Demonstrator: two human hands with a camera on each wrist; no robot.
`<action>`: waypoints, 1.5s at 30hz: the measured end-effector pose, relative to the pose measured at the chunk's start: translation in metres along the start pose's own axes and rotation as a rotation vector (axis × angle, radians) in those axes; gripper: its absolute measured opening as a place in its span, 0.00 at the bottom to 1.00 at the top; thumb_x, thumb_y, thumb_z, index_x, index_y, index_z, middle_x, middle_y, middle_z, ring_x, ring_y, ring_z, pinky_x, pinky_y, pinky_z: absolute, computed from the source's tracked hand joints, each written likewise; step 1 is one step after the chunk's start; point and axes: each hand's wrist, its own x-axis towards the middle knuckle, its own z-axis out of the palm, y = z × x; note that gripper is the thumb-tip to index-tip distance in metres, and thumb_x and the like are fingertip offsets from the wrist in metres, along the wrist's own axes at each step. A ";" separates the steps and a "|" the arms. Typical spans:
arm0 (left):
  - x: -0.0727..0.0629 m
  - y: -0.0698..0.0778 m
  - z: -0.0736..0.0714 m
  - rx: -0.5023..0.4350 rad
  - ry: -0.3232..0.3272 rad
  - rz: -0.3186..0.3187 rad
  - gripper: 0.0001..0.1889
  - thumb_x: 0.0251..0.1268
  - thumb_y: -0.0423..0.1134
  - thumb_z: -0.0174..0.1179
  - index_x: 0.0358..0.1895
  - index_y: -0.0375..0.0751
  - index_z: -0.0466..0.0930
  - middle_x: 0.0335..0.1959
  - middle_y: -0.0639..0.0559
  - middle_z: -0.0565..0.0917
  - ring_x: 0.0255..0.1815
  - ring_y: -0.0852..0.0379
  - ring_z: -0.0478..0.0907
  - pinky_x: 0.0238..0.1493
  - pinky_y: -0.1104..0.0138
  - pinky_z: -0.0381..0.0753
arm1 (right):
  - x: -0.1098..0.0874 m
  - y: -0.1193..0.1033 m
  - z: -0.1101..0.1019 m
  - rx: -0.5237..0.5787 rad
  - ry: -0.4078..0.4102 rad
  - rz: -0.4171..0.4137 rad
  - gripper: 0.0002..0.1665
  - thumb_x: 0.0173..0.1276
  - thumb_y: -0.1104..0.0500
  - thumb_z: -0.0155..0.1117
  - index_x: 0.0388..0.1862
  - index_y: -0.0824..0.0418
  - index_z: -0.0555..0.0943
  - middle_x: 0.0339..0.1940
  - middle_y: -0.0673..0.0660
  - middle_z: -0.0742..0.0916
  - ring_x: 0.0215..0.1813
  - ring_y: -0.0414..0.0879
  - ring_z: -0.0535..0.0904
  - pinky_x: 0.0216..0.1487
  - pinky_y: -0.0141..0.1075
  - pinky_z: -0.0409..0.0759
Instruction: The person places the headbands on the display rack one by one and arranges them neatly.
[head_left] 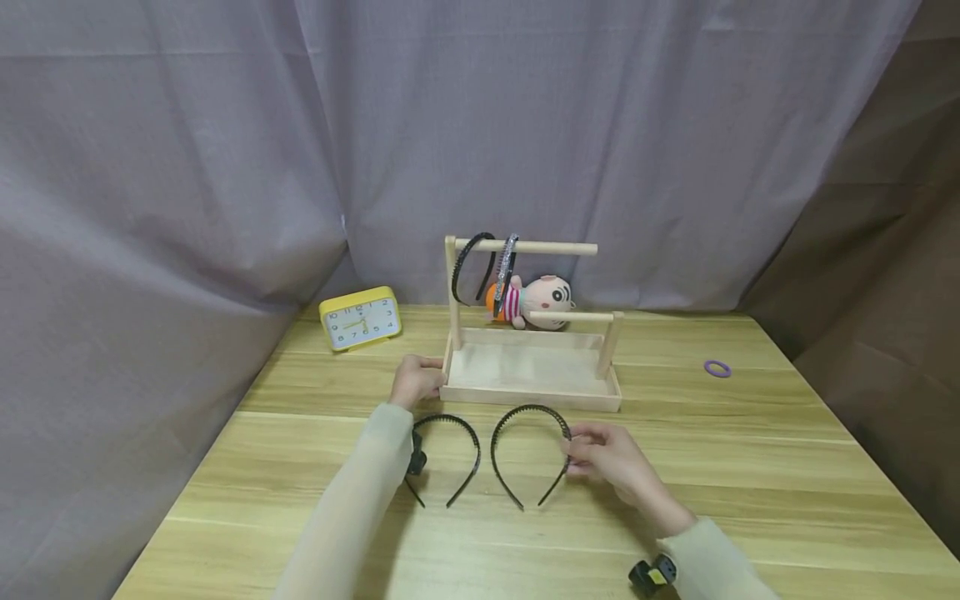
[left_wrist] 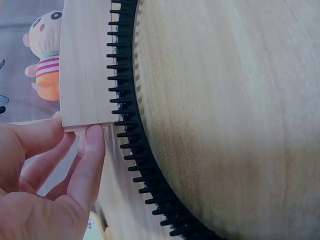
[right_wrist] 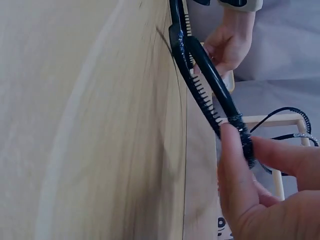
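My left hand [head_left: 416,382] holds the left front corner of a wooden rack [head_left: 530,398] with a tray base. In the left wrist view, thumb and fingers pinch the tray's corner [left_wrist: 85,75]. A black toothed headband [left_wrist: 134,80] runs close beside it; in the head view that headband [head_left: 477,454] lies near my left wrist. Between thumb and fingers, my right hand [head_left: 609,457] pinches the side of another black headband [head_left: 531,407], its open ends toward me. The right wrist view shows dark glitter on this headband [right_wrist: 245,137] by the fingertips.
On the rack's upper bar hang a black headband [head_left: 459,275] and a silver glittery headband [head_left: 506,262]. A shorter, lower bar [head_left: 573,317] stands at right. Behind the rack lies a plush doll [head_left: 546,302]. A yellow clock [head_left: 362,320] stands left, a purple ring [head_left: 717,368] lies right.
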 end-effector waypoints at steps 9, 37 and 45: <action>-0.001 0.001 0.000 -0.003 -0.014 -0.002 0.17 0.59 0.26 0.59 0.53 0.32 0.83 0.48 0.35 0.85 0.36 0.52 0.83 0.38 0.64 0.88 | -0.005 -0.006 0.004 0.028 0.070 -0.077 0.26 0.67 0.72 0.60 0.63 0.79 0.70 0.42 0.61 0.81 0.38 0.47 0.85 0.45 0.35 0.87; 0.003 -0.001 0.001 0.012 0.001 -0.015 0.17 0.56 0.26 0.61 0.51 0.32 0.84 0.46 0.35 0.86 0.30 0.56 0.80 0.32 0.68 0.87 | 0.010 -0.031 0.017 -0.051 0.277 -0.344 0.25 0.63 0.67 0.69 0.59 0.74 0.77 0.44 0.65 0.84 0.35 0.35 0.85 0.42 0.33 0.87; 0.003 0.000 0.001 0.007 0.004 -0.021 0.17 0.55 0.25 0.60 0.50 0.32 0.85 0.46 0.35 0.86 0.30 0.56 0.80 0.29 0.70 0.85 | 0.023 -0.036 0.019 -0.002 0.316 -0.383 0.24 0.62 0.68 0.69 0.57 0.74 0.78 0.44 0.66 0.83 0.36 0.34 0.85 0.42 0.33 0.87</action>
